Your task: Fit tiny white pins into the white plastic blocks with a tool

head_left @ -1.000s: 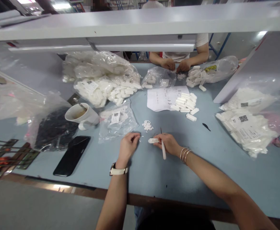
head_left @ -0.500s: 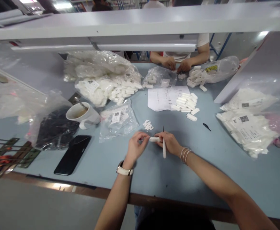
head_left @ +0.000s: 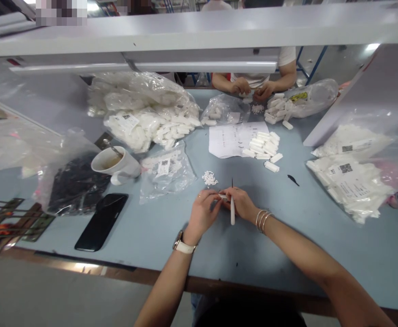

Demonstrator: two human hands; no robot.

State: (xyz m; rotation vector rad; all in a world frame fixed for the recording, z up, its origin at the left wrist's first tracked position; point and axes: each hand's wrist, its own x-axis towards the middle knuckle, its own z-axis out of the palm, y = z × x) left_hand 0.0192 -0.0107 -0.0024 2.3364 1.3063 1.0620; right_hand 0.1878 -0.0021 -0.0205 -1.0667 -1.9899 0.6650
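Observation:
Both my hands meet over the mat in front of me. My left hand (head_left: 203, 210) is closed, its fingertips pinching the near end of a small white plastic piece (head_left: 223, 197). Most of that piece is hidden by fingers. My right hand (head_left: 244, 202) is closed around the piece's other end. It also grips a thin tool with a white handle (head_left: 232, 212), whose dark slim tip points away from me. Just beyond my left hand lies a heap of tiny white parts (head_left: 209, 178). Farther off is a pile of white plastic pieces (head_left: 263, 146), partly on a printed sheet (head_left: 222, 140).
To the left are a clear bag (head_left: 166, 175), a mug with a spoon (head_left: 124, 169), a black phone (head_left: 101, 222) and a bag of dark parts (head_left: 76, 184). Filled bags (head_left: 354, 181) lie right. Across the table, a person's hands (head_left: 265, 91) work under a low shelf (head_left: 199, 29).
My left hand has moved right and slightly down, closing over the end of the white piece that showed before. My right hand and the tool have hardly moved.

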